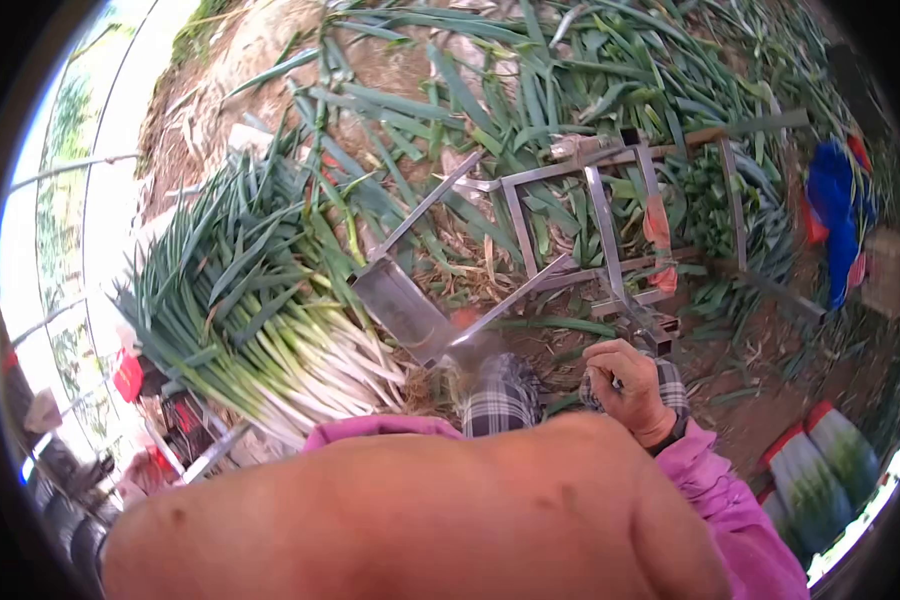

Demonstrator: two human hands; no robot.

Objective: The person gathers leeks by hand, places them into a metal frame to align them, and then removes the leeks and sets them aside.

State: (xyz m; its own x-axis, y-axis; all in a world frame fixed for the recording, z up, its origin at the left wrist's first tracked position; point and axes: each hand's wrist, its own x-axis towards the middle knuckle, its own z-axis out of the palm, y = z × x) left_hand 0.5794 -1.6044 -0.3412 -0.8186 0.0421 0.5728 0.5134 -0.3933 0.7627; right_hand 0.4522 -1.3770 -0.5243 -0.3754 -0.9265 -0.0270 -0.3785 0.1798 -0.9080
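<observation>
Views: one, a head camera worn by the person, with a wide fisheye lens and a dark round rim.
Facing: forward and down at the ground, with the metal frame (590,230) just above picture centre.
Nearness: very close. A bare arm (420,520) fills the lower edge below the frame, and the right hand (625,385) sits just nearer than the frame.
Spread: the leek pile (260,320) lies left of the frame, and the leaf-strewn ground beyond it curves toward the top.
</observation>
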